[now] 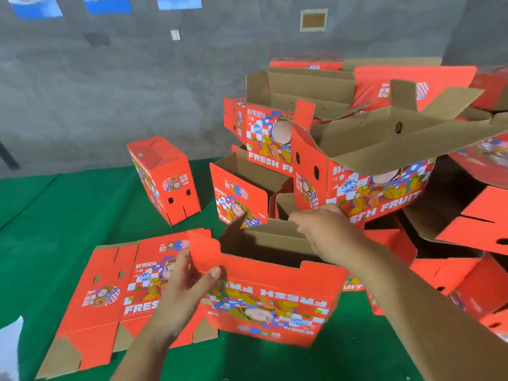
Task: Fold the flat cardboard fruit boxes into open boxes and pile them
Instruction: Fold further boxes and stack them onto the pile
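Green felt-like cloth [68, 215] covered the work surface, smooth and matte, running back to a rough grey concrete wall [110, 92] hung with blue-and-white posters [107, 4] along its top edge.

Nearest the camera, the left hand [184, 287] pinched the upright red corner flap of a half-formed red cardboard fruit box [275, 292], thumb on the outer face and fingers curled behind it. That box stood open-topped on the cloth, its printed cartoon figure and "FRESH FRUIT" lettering upside down toward the viewer, its brown corrugated inside showing. The right hand [327, 232] reached over the box's far edge, fingers curled loosely downward onto the brown rear flap [277, 232]; whether it truly gripped the flap could not be told.

Just left of the box, touching it, lay a flat unfolded red cardboard blank [110, 292], printed side up, with brown tabs at its lower edge and oval punched holes.

Farther back, a closed red carton [165, 180] stood on end, tilted slightly. Right of it rose a loose pile of folded open red boxes [371, 166], stacked askew, their brown flaps splayed outward and glossy printed faces showing checkered patterns. More red boxes [467, 257] were heaped at the right edge.
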The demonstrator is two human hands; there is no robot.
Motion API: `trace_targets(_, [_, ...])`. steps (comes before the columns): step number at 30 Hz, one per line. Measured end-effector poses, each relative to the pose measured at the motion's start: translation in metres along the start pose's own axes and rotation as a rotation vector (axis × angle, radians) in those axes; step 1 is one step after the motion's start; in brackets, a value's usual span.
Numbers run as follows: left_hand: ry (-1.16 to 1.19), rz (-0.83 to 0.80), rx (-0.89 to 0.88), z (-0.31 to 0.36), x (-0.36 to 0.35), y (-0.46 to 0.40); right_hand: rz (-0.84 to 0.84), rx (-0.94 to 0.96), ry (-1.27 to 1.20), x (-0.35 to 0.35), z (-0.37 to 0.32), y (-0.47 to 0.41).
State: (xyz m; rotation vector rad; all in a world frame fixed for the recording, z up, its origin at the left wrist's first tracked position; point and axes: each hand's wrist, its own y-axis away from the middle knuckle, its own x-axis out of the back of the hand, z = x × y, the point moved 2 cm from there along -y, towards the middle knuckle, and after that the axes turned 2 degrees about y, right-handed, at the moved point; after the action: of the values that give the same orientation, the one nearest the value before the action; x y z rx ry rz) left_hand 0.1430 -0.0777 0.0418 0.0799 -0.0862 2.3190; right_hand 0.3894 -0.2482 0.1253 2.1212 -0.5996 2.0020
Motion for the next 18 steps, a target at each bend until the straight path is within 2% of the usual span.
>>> trace_targets(4, [0.067,-0.106,-0.015,0.008,-0.011,0.012,-0.014,-0.041,-0.121,0.009,0.012,0.018])
trace_targets(6, [0.009,-0.134,-0.035,0.008,-0.012,0.016,-0.052,-0.034,-0.154,0.015,0.017,0.023])
trace_targets(10, [-0.37,-0.392,-0.032,0.021,-0.005,0.019,-0.312,-0.024,-0.248,0.021,0.03,0.027])
trace_targets(13, [-0.64,-0.438,0.023,0.026,-0.002,0.018,-0.447,-0.056,-0.35,0.025,0.04,0.04])
trace_targets(15, [-0.813,-0.462,0.036,0.03,-0.004,0.018,-0.353,-0.119,-0.377,0.024,0.047,0.052])
trace_targets(18, [-0.969,-0.437,0.07,0.033,-0.011,0.02,0.035,-0.259,-0.262,0.021,0.053,0.074])
